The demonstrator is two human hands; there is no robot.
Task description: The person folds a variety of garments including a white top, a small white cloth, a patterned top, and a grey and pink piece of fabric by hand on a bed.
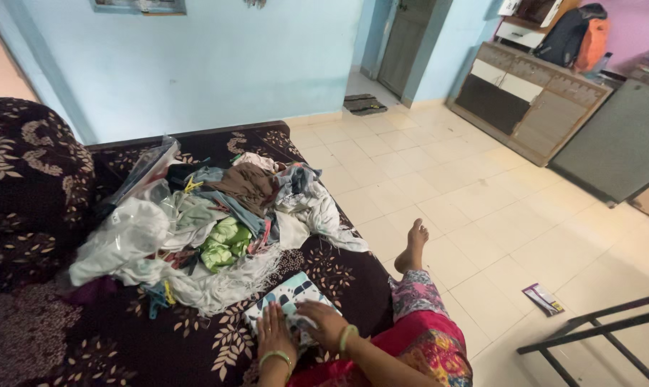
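Hands, left (273, 335) and right (323, 322), flat and unclenched on folded patterned cloth (290, 295) beside laundry pile (203, 229).

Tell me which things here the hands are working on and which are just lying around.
In hand:
- left hand and right hand, both flat on the patterned folded cloth
- heap of clothes just beyond them on the sofa

Lying about:
- packet on the floor
- doormat
- backpack on the cabinet

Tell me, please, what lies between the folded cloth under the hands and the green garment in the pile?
In the head view, a whitish fringed cloth lies between the folded cloth and the green garment, at the pile's near edge.
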